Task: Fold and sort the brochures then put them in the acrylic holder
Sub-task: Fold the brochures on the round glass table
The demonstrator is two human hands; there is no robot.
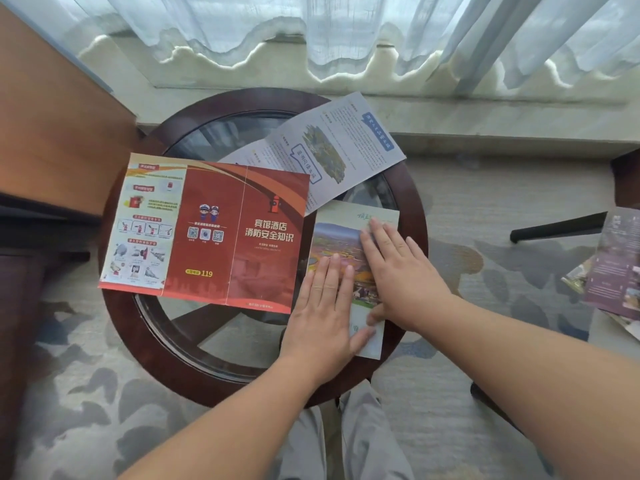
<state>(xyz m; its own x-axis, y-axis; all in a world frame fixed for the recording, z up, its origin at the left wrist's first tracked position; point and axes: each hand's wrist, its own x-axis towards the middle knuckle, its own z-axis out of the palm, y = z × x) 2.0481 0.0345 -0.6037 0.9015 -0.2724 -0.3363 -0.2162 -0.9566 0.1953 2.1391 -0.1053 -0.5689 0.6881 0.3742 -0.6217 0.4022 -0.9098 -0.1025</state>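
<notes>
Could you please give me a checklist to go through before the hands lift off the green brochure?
1. Palms flat: the left hand and right hand press on the green brochure: ok.
2. Fold of the green brochure into one narrow panel: ok, as far as it shows.
3. Fold of the red brochure: not ok, it lies open on the table.
4. Fold of the white brochure: not ok, it is open and overhangs the far rim.
5. Reach to the acrylic holder: cannot tell, none in view.
</notes>
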